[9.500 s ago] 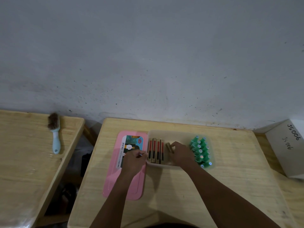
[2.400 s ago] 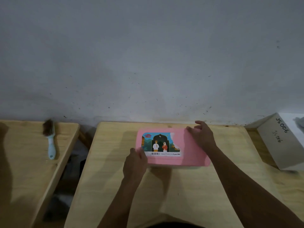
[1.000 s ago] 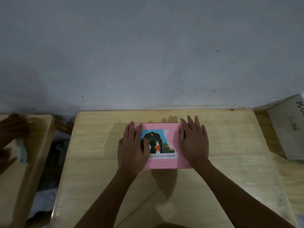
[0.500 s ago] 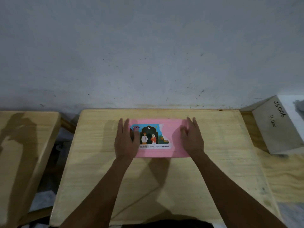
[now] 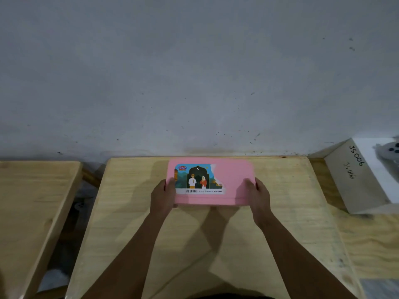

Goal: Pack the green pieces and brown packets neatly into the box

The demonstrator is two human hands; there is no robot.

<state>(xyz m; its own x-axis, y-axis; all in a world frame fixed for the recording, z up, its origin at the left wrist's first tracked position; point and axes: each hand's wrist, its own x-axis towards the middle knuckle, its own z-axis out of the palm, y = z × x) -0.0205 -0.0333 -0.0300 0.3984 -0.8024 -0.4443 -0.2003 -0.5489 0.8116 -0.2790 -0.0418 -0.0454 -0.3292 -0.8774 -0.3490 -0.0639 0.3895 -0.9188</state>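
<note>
The box (image 5: 234, 180) is closed under its pink lid, which carries a picture sticker on its left half. It appears held up a little above the wooden table (image 5: 280, 223), near the far edge by the wall. My left hand (image 5: 163, 196) grips the box's left end and my right hand (image 5: 258, 196) grips its right end, thumbs on the lid. The green pieces and brown packets are hidden inside.
A white cardboard carton (image 5: 358, 178) marked "JS006" stands at the right, with a grey object on top. A second wooden table (image 5: 32, 212) stands to the left across a gap. A grey wall (image 5: 194, 83) rises right behind the table.
My hands went from lying flat on the lid to gripping the box's two ends. The box now sits farther back, toward the wall.
</note>
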